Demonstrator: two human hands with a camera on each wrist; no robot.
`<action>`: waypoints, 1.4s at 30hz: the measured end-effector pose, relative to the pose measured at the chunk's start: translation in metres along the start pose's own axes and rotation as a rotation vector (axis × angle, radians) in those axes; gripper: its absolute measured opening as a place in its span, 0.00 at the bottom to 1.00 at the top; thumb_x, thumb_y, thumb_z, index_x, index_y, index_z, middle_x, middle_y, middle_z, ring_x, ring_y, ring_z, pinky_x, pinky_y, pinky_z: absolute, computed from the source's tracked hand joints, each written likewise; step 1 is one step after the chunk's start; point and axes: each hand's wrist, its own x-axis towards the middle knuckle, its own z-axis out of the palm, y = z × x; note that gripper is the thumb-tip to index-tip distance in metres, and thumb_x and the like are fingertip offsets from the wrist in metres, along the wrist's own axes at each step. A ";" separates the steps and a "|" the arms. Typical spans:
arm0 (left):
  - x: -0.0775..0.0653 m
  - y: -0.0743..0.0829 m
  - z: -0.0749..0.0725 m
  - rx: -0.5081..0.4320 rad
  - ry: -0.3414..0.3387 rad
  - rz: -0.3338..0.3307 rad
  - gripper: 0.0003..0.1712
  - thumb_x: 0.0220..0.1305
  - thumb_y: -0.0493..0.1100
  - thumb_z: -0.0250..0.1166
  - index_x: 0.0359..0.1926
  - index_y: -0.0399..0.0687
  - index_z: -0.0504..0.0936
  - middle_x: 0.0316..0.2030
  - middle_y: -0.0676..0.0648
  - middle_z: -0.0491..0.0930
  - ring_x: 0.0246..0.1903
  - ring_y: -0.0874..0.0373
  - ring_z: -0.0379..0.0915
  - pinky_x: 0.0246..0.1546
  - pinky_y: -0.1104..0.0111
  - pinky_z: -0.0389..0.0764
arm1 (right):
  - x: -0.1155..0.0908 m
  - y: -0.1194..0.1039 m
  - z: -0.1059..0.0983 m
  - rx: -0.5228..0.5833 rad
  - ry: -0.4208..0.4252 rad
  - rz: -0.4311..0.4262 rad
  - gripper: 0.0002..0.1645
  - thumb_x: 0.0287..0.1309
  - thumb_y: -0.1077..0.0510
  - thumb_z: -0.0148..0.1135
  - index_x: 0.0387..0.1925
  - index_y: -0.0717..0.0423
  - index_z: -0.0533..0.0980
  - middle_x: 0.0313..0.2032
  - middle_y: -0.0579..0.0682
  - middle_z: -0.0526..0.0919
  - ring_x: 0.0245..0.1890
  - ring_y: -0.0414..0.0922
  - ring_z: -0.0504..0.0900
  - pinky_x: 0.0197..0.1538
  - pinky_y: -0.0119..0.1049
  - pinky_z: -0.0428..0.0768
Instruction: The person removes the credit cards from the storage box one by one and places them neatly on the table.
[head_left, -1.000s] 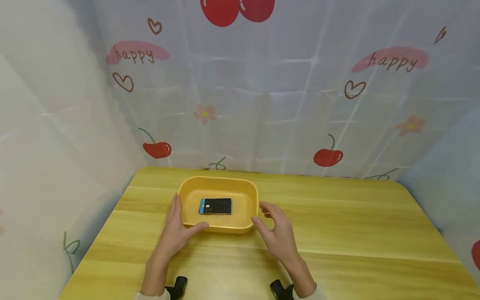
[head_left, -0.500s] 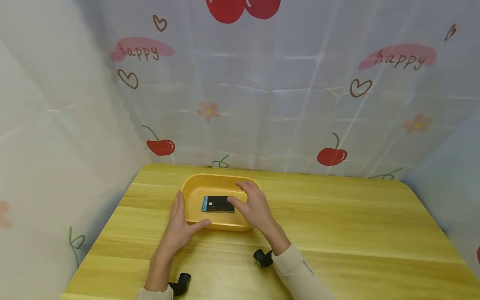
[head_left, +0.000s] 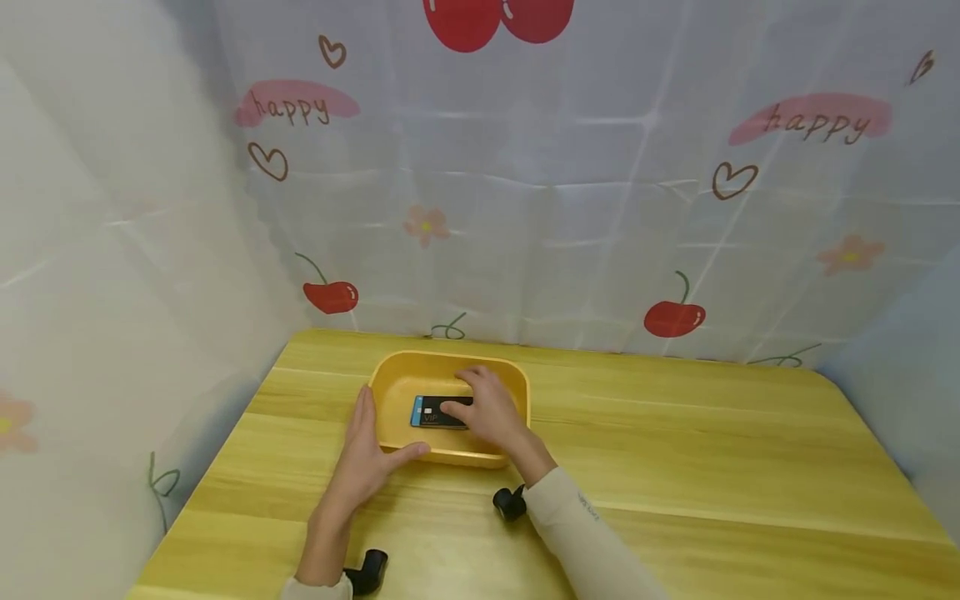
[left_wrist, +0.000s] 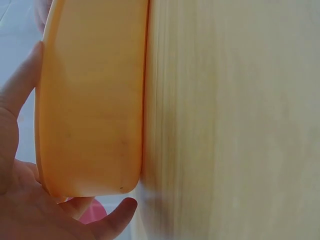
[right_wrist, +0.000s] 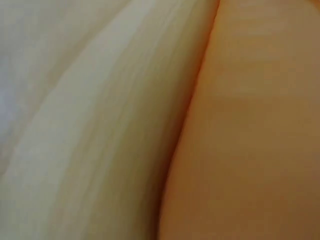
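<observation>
In the head view, a yellow plastic tray (head_left: 396, 442) stands on the wooden table. On its floor lies a black card marked VIP (head_left: 438, 419), with a blue card (head_left: 417, 410) showing beneath its left edge. My left hand (head_left: 362, 467) rests against the tray's front left corner, fingers along the left side and thumb on the front rim. Inside the tray, my right hand (head_left: 491, 408) hovers over the cards' right end; its thumb overlaps the black card, and contact cannot be told. The right wrist view shows only the tray's outer wall (right_wrist: 245, 150) and the table.
A wooden tabletop (head_left: 712, 450) extends right of the tray. Behind it hangs a pale patterned sheet (head_left: 540, 250), with more sheeting on the left and right. A black wrist-camera mount (head_left: 510, 503) sits beside the right sleeve (head_left: 577, 525), and another mount (head_left: 367, 572) beside the left wrist.
My right hand has moved from the tray's right rim inward and left, over the cards. My left hand stays at the tray's left corner. The whole view shifts slightly.
</observation>
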 end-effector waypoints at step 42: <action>-0.001 0.003 -0.001 0.007 -0.008 -0.034 0.75 0.51 0.59 0.77 0.77 0.41 0.28 0.77 0.40 0.28 0.75 0.45 0.26 0.71 0.48 0.42 | 0.005 0.005 0.007 -0.168 -0.181 0.021 0.33 0.53 0.50 0.75 0.57 0.63 0.76 0.51 0.57 0.76 0.47 0.51 0.74 0.54 0.46 0.73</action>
